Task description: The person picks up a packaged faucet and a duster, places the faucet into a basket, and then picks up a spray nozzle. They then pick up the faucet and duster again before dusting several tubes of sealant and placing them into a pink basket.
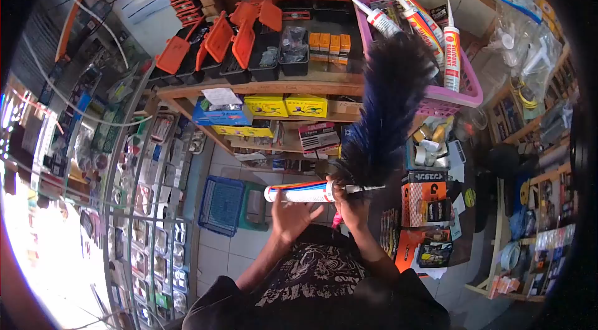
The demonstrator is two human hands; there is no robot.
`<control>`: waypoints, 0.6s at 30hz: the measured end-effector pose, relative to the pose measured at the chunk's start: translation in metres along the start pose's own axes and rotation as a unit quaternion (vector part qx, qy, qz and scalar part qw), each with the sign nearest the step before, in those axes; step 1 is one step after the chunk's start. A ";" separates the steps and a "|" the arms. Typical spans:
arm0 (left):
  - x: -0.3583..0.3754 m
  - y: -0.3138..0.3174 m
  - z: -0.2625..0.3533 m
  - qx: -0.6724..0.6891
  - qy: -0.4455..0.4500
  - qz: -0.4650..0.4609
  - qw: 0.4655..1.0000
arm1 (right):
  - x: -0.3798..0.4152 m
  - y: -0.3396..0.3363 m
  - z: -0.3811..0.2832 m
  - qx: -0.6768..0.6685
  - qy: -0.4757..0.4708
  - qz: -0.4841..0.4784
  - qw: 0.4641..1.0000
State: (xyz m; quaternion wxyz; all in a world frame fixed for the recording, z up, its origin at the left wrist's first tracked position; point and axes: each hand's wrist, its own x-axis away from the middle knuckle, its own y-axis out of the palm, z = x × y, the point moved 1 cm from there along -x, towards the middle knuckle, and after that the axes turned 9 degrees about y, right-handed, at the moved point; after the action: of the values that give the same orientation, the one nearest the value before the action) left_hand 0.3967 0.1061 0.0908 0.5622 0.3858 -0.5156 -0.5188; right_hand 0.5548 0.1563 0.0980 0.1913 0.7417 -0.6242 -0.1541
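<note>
A white silicone sealant tube (302, 192) with coloured stripes lies level in front of my body, its nozzle pointing right. My left hand (293, 219) supports its left part from below, the thumb over the tube and the little-finger side spread. My right hand (352, 207) is closed around a feather duster, by the tube's nozzle end, and its fingers touch the tube. Dark blue and black feathers (389, 106) of the duster rise up and to the right, in front of the shelf. Part of a pink handle shows below the right hand.
A pink basket (458, 98) with several sealant tubes stands behind the feathers. Black bins with orange lids (218, 37) line the wooden shelf (268, 88). Yellow boxes (305, 106) sit below. Orange packages (423, 192) lie right; glass-fronted racks (134, 205) stand left. A blue crate (221, 205) is on the floor.
</note>
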 end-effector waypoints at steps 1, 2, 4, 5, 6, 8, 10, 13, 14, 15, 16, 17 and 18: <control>0.000 -0.001 0.011 0.067 -0.029 -0.033 0.997 | -0.004 0.001 -0.001 -0.001 0.007 -0.017 1.000; -0.002 -0.004 0.020 0.110 -0.049 -0.012 0.993 | -0.009 0.006 -0.006 -0.061 0.010 -0.047 0.997; -0.002 -0.005 0.038 0.143 -0.081 -0.070 0.984 | -0.023 -0.003 -0.007 0.072 0.051 -0.091 0.992; -0.002 -0.005 0.044 0.173 -0.110 -0.129 0.970 | -0.031 -0.008 -0.005 0.147 0.040 -0.132 0.980; -0.003 -0.006 0.050 0.173 -0.109 -0.129 0.970 | -0.038 -0.013 -0.003 0.222 0.021 -0.172 0.960; -0.004 -0.006 0.062 0.230 -0.140 -0.222 0.937 | -0.057 -0.008 -0.015 0.303 0.066 -0.262 0.914; -0.008 -0.023 0.076 0.244 -0.159 -0.304 0.907 | -0.062 0.017 -0.034 0.254 0.124 -0.264 0.922; -0.005 -0.028 0.096 0.262 -0.256 -0.268 0.891 | -0.075 0.059 -0.058 0.086 0.069 -0.311 0.944; -0.008 -0.024 0.106 0.190 -0.313 -0.227 0.902 | -0.079 0.068 -0.059 0.044 0.048 -0.326 0.943; -0.010 -0.019 0.110 0.080 -0.344 -0.229 0.907 | -0.084 0.076 -0.061 0.002 0.028 -0.343 0.939; -0.010 -0.024 0.111 0.026 -0.341 -0.251 0.905 | -0.090 0.079 -0.054 0.013 0.030 -0.354 0.935; -0.010 -0.029 0.112 -0.028 -0.337 -0.274 0.900 | -0.094 0.082 -0.049 0.025 0.031 -0.365 0.930; -0.005 -0.033 0.112 -0.018 -0.322 -0.249 0.913 | -0.089 0.085 -0.045 0.014 0.062 -0.293 0.954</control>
State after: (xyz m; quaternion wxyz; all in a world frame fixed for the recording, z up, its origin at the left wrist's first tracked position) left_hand 0.2814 0.1171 0.0768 0.2247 0.3035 -0.5465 -0.7475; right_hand 0.4866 0.2355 0.1773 0.1651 0.9029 -0.3682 -0.1483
